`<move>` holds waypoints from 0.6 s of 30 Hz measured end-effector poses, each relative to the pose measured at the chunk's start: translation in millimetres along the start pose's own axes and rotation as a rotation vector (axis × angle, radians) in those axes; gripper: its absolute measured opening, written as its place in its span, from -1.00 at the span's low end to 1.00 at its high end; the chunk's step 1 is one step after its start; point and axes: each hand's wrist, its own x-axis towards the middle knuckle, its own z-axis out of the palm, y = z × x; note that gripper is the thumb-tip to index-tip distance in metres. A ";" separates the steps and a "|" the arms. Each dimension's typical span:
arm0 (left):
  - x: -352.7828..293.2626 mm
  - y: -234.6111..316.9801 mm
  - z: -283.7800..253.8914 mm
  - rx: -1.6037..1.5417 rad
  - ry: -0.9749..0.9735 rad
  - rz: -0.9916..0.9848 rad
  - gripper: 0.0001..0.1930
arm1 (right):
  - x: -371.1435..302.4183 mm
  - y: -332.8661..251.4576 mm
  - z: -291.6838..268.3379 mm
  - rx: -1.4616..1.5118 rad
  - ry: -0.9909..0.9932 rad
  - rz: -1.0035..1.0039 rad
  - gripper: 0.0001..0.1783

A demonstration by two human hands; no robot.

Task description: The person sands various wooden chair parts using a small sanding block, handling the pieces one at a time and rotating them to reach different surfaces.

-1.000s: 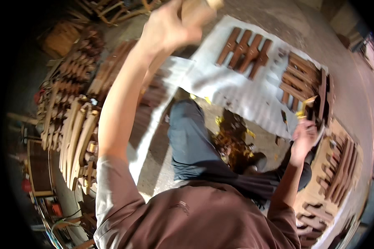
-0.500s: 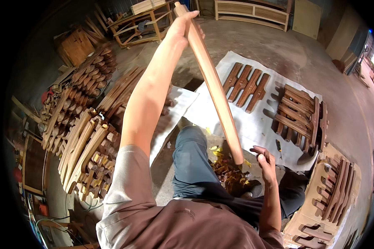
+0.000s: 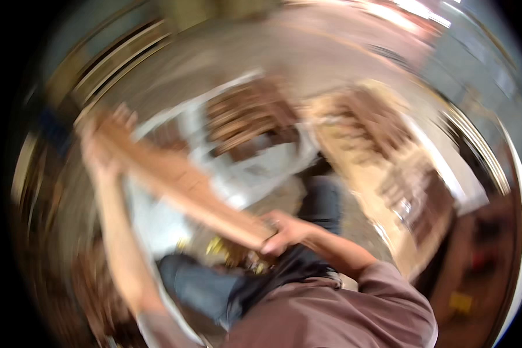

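Note:
A long, shaped wooden bar (image 3: 185, 194) slants across in front of me, blurred by motion. Around its far upper-left end my left hand (image 3: 101, 148) is closed, the arm stretched well out. At the near lower-right end my right hand (image 3: 285, 232) grips the bar, thumb and fingers wrapped about its tip. Beneath the bar lies a white sheet (image 3: 151, 226) on the floor. My bent legs (image 3: 203, 284) are below its near end, with scraps of yellow and brown (image 3: 223, 250) on the floor between them.
A stack of dark wooden pieces (image 3: 249, 119) rests on the white sheet. To the right, more brown pieces (image 3: 377, 119) lie on a cardboard sheet (image 3: 371, 223). A slatted wooden frame (image 3: 122, 55) stands at the far left. Another wood pile (image 3: 98, 290) is at lower left.
My view has swung to the right. The right hand, free before with its fingers near the bar, now grips the bar's near end. The left hand keeps hold of the far end.

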 end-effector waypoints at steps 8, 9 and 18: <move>-17.3 -113.7 -67.7 0.337 -0.301 -0.427 -0.59 | -181.0 -30.5 -12.9 -0.230 0.868 -0.458 -0.31; -27.6 -143.0 -59.2 0.342 -0.265 -0.445 -0.64 | -214.0 -44.7 2.0 -0.265 1.195 -0.373 -0.25; -42.4 -291.4 -113.9 0.737 -0.462 -0.526 -0.77 | -453.1 -80.4 -8.3 -0.359 2.392 -0.819 -0.71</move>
